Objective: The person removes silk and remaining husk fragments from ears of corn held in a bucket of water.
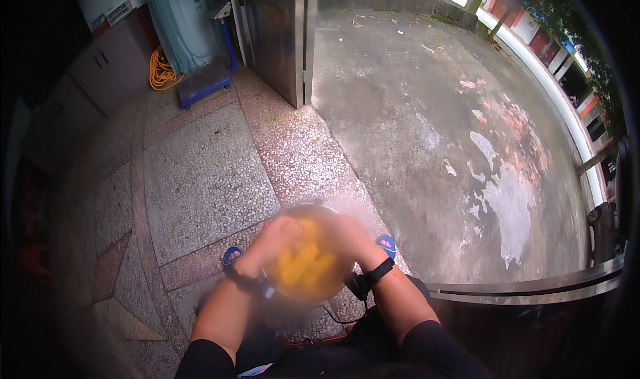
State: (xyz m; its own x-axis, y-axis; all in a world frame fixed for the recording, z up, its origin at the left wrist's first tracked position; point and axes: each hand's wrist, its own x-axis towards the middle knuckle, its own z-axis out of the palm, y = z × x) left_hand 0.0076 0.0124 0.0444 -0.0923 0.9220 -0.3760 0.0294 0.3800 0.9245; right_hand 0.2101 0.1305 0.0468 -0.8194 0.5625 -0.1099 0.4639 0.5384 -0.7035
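Note:
A round bowl or basin point(320, 207), blurred, sits low in front of me between my feet. Yellow pieces of food point(306, 264) lie in it, too smeared to name more exactly. Over its left side is my left hand point(281, 233), fingers curled in, with a small speck of red beside it. My right hand point(349, 234) is over the right side, and blur hides its fingers. Whether either hand grips something cannot be made out. A dark band point(245, 279) circles my left wrist; a black strap point(381, 271) with a cabled device is on my right.
Blue sandals point(387, 245) are on my feet. An open metal door point(280, 39) stands ahead, between the terrazzo floor point(210, 179) and outdoor concrete point(400, 154). A blue platform scale point(205, 86) and a coiled orange hose or cable point(161, 71) are at the far left.

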